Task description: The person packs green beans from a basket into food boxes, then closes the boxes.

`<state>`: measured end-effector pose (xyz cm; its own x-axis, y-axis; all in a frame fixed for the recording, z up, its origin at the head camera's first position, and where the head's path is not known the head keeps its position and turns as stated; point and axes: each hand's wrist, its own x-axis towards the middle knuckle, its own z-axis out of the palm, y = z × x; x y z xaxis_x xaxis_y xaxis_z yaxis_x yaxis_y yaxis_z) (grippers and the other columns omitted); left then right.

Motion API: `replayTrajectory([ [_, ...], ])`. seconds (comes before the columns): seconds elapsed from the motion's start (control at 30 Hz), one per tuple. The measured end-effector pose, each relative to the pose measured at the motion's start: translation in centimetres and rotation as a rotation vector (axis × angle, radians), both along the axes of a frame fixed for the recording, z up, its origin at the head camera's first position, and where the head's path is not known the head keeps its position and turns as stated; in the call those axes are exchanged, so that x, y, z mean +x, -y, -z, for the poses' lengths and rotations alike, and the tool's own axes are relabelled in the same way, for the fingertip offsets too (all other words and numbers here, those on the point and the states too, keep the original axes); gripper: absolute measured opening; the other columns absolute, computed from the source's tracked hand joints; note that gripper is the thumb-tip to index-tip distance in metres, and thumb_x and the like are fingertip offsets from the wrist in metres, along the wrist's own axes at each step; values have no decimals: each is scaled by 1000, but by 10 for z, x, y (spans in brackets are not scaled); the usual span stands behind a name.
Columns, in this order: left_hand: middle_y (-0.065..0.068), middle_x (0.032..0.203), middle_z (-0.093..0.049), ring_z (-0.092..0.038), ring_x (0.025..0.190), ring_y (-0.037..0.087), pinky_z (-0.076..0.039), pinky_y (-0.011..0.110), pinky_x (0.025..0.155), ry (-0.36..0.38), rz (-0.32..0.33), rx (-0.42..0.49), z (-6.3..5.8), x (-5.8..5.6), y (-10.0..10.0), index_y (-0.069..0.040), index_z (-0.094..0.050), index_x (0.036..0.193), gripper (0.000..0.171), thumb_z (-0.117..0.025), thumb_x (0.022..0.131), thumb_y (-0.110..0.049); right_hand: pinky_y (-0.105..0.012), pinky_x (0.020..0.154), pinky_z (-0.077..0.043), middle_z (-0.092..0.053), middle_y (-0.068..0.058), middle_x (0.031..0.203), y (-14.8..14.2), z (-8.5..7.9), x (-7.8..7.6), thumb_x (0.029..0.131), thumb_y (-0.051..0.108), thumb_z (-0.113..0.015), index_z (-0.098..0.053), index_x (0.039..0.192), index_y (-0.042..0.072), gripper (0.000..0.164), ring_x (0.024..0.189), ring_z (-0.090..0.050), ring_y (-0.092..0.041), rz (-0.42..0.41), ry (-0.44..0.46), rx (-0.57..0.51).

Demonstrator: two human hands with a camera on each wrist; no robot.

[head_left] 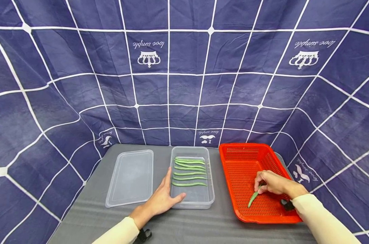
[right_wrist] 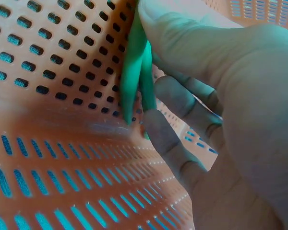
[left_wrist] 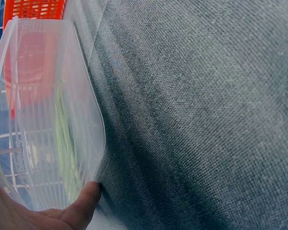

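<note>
In the head view, a clear plastic container [head_left: 193, 200] holds several green beans [head_left: 189, 184] laid crosswise in rows. My left hand [head_left: 162, 200] touches its left side with fingers extended and thumb near the front rim; in the left wrist view the thumb [left_wrist: 86, 203] lies against the container wall. Inside the red basket [head_left: 237, 189], my right hand [head_left: 271, 183] pinches green beans [head_left: 252, 199] between thumb and fingers. Two bean ends [right_wrist: 132, 81] hang below the thumb in the right wrist view; their upper parts are hidden by the hand.
A clear flat lid [head_left: 131, 178] lies on the grey cloth-covered table [head_left: 111, 223], left of the container. The basket has raised, slotted walls and stands to the container's right. A dark blue checked curtain [head_left: 184, 88] encloses the back and sides.
</note>
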<state>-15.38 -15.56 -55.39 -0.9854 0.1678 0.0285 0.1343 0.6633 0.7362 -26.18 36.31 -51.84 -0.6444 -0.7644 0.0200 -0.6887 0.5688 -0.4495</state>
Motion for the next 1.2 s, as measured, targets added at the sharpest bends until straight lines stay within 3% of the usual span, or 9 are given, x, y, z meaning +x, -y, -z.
replayTrajectory([
  [0.13, 32, 186, -36, -47, 167, 55, -44, 71, 133, 8, 0, -3, 0, -1, 0, -10, -2, 189, 134, -90, 99, -58, -24, 80, -55, -72, 10, 88, 1, -1, 0, 85, 11, -99, -87, 86, 25, 18, 88, -66, -3, -15, -9, -23],
  [0.4, 33, 186, -36, -47, 167, 56, -44, 71, 133, 8, 7, -5, 0, 0, 0, -10, -2, 189, 134, -89, 99, -59, -26, 80, -56, -75, 12, 91, 3, -5, 2, 91, 7, -94, -81, 89, 23, 21, 89, -64, 3, 34, 19, -13],
  [0.73, 33, 184, -38, -48, 166, 57, -45, 71, 133, 3, 3, -14, -1, -1, -1, -8, -3, 188, 134, -89, 99, -58, -29, 77, -56, -77, 16, 89, 8, -13, 4, 98, 9, -89, -78, 94, 25, 20, 86, -62, 7, 75, -66, -68],
  [1.03, 33, 185, -37, -46, 168, 56, -43, 70, 134, 2, 3, -9, 0, -2, 0, -6, -4, 188, 134, -89, 99, -57, -29, 75, -60, -77, 22, 88, 23, -28, 4, 95, 6, -93, -80, 96, 27, 25, 84, -65, 9, 158, -108, -129],
  [1.2, 34, 184, -38, -47, 167, 56, -44, 70, 134, 0, 7, -13, -1, -3, 0, -5, -4, 188, 134, -89, 98, -58, -33, 75, -61, -80, 22, 92, 30, -36, 8, 92, 0, -95, -84, 103, 25, 29, 88, -68, 8, 163, -180, -171],
])
